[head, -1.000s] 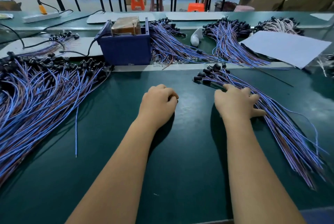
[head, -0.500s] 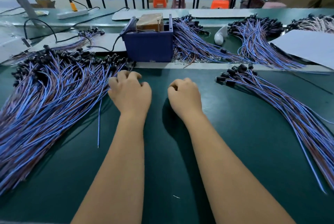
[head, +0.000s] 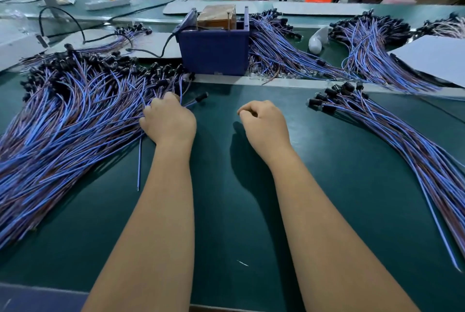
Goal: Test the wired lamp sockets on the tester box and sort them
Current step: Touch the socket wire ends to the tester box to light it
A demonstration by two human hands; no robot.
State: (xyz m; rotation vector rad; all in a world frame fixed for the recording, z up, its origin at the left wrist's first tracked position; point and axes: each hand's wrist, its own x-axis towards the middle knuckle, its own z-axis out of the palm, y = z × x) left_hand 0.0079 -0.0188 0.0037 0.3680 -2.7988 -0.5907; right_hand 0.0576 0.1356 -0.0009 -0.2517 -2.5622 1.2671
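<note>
Covering the foreground: dark green bench mat [head: 226,211], bordered at the far side by a pale strip, with a second green bench beyond. Blue tester box [head: 215,52] stands on the strip, a brown block set in its top; black cable runs off its left side. Large heap of wired lamp sockets [head: 70,120], blue and brown leads with black heads, spread at left. Smaller bundle [head: 392,135] at right; further bundles behind the box. White sheet [head: 432,57] at far right, cut off by the frame edge. Power strip [head: 107,4], orange stools and table legs in the background.

Left hand [head: 169,123] curled into the heap's edge, gripping leads; one socket [head: 201,97] projects just past it. Right hand [head: 265,124] fisted loosely over the mat, holding nothing visible. Fingertips of both hidden.
</note>
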